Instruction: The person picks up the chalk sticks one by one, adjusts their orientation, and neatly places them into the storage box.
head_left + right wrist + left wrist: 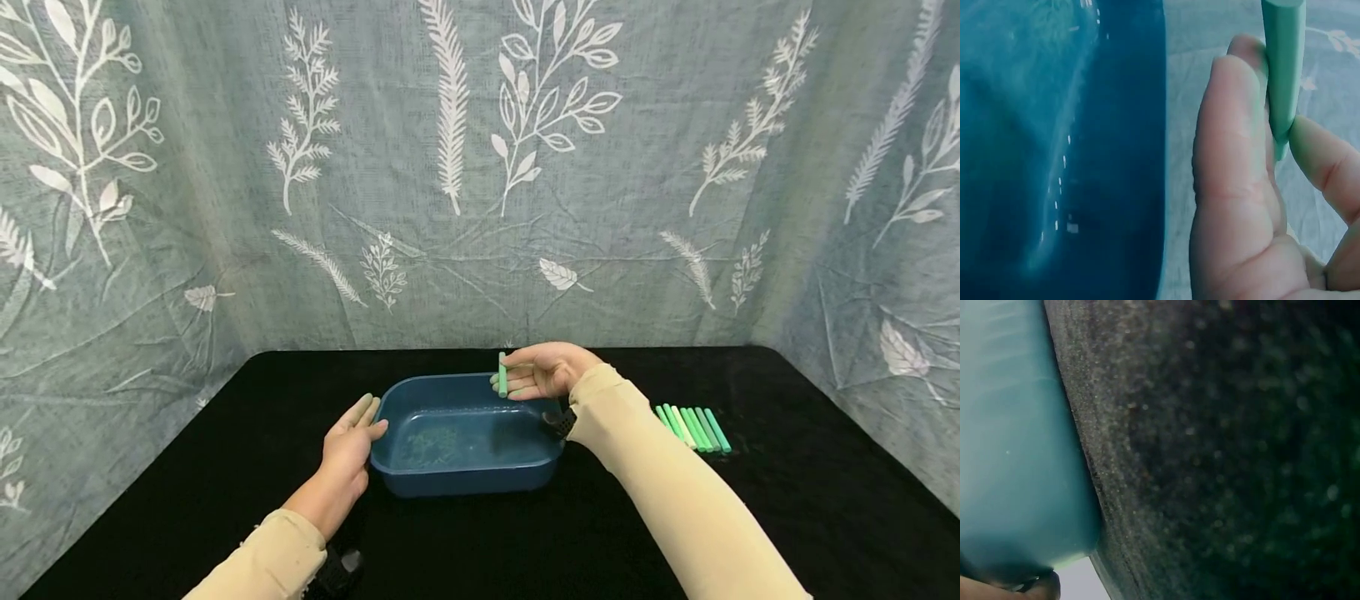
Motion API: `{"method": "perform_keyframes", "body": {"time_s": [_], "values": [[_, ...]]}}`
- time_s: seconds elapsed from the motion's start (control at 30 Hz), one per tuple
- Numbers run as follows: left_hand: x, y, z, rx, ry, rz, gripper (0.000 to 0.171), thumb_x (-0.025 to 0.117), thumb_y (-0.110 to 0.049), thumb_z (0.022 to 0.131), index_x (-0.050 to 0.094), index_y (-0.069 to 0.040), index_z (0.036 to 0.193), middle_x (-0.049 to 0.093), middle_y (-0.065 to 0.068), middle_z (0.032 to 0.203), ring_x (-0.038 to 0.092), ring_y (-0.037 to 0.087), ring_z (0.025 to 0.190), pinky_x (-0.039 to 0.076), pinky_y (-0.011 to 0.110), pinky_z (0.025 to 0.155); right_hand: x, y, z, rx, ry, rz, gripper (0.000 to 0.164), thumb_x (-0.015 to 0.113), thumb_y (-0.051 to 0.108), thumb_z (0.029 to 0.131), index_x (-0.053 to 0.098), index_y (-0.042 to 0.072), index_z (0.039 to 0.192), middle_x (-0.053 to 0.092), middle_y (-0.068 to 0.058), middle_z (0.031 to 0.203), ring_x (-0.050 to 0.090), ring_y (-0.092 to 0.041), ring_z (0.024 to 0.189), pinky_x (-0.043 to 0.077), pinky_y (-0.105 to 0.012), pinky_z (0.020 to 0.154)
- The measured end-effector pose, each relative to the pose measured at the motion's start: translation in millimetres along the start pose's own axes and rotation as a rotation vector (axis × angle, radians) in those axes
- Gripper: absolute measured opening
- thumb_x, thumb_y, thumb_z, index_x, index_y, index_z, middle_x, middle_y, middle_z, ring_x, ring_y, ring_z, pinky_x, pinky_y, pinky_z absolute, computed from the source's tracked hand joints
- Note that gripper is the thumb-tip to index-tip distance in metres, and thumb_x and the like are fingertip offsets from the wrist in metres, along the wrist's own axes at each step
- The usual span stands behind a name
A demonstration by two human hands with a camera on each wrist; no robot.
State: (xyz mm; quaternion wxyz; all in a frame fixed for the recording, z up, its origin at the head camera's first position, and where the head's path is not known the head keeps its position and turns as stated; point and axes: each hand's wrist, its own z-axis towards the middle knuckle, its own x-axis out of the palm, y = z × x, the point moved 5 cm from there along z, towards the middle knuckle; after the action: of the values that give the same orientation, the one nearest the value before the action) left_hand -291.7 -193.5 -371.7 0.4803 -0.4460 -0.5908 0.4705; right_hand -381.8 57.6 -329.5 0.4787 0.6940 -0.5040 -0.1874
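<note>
Presently right hand (552, 371) pinches green stick (502, 377) near basin (468, 482); left hand (348, 450) straight-fingered, seemingly touching it.

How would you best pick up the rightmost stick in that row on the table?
Probably pinch the rightmost stick mid-length from above, after nudging it rightward. It's slim and lies flat; the next stick sits close along its left, while bare black tabletop on its right leaves room for a fingertip.

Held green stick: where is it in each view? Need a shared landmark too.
Head: green stick below center, slightly right, in the right hand.
Left wrist: not in it.
Right wrist: upper right.
Shared landmark: blue tub, at left in both wrist views.
</note>
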Motion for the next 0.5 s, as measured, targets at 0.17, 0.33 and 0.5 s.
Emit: {"method": "perform_keyframes", "body": {"time_s": [0.17, 0.33, 0.5], "values": [[0.7, -1.6, 0.2, 0.002, -0.001, 0.002, 0.060, 0.038, 0.003, 0.102, 0.009, -0.003, 0.155, 0.009, 0.018, 0.160, 0.006, 0.032, 0.147, 0.013, 0.044, 0.118, 14, 0, 10, 0.014, 0.048, -0.062, 0.049, 0.040, 0.014, 0.105, 0.030, -0.008, 0.147, 0.034, -0.025, 0.150, 0.033, -0.033, 0.140, 0.030, -0.041, 0.113], [-0.1, -4.9, -0.4, 0.008, -0.006, 0.002, 0.060, 0.037, 0.004, 0.102, 0.009, -0.002, 0.155, 0.010, 0.018, 0.160, 0.008, 0.032, 0.147, 0.013, 0.043, 0.118, 26, 1, 19, 0.019, 0.055, -0.107, 0.048, 0.043, 0.014, 0.105, 0.033, -0.008, 0.146, 0.039, -0.024, 0.148, 0.036, -0.033, 0.138, 0.032, -0.040, 0.112], [-0.6, -2.6, -1.8, 0.005, -0.015, -0.007, 0.060, 0.038, 0.004, 0.102, 0.010, -0.001, 0.154, 0.011, 0.019, 0.159, 0.009, 0.032, 0.146, 0.014, 0.043, 0.118, 40, -5, 30, 0.039, 0.050, -0.147, 0.044, 0.044, 0.012, 0.104, 0.039, -0.011, 0.142, 0.043, -0.026, 0.144, 0.040, -0.035, 0.135, 0.036, -0.040, 0.109]]}}
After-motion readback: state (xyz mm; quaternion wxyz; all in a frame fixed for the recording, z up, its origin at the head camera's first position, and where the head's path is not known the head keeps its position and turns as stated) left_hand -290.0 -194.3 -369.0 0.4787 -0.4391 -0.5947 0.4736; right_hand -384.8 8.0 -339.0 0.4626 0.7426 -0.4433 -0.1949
